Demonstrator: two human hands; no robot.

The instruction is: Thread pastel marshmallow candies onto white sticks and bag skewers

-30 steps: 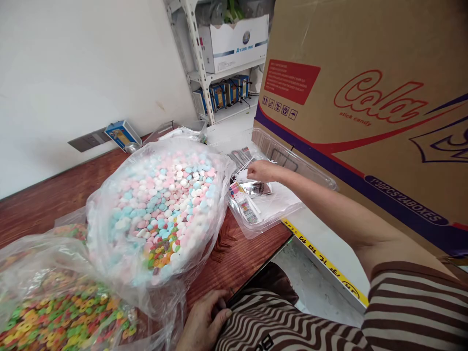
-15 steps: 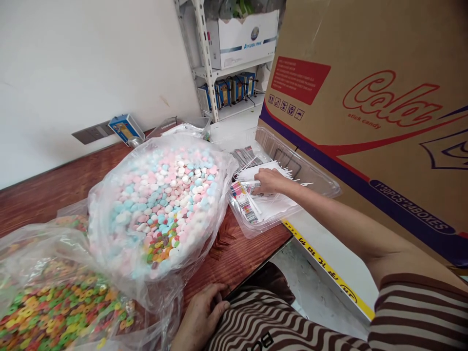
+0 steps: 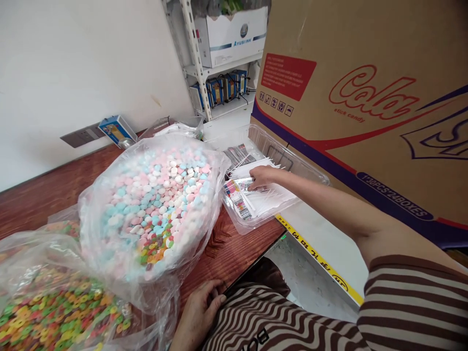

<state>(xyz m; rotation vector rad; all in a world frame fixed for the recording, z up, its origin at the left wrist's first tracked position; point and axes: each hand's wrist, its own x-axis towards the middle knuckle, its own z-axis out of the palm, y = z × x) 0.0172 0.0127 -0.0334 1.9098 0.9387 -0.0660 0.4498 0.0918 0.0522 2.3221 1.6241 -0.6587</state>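
My right hand (image 3: 263, 176) reaches into a clear plastic tray (image 3: 241, 228), its fingers bent down among white sticks (image 3: 268, 202) and small printed wrappers (image 3: 237, 197). One wrapper lies right at the fingertips; what the fingers grip is hidden. My left hand (image 3: 203, 307) rests at the table's front edge, loosely curved with the thumb apart, and nothing shows in it. Between the hands and to the left stands a big round heap of pastel candies (image 3: 171, 185) in a clear plastic bag, with a few coloured rings on top.
Another clear bag of ring-shaped candies (image 3: 54, 312) lies on the wooden table (image 3: 32, 183) at front left. A large cardboard carton (image 3: 329, 107) rises at the right. Behind are a metal shelf (image 3: 197, 63) and a blue box (image 3: 117, 130) by the wall.
The whole view has shifted slightly, so things appear a little further left. My right hand stays in the tray among the sticks, and my left hand keeps its place at the table edge.
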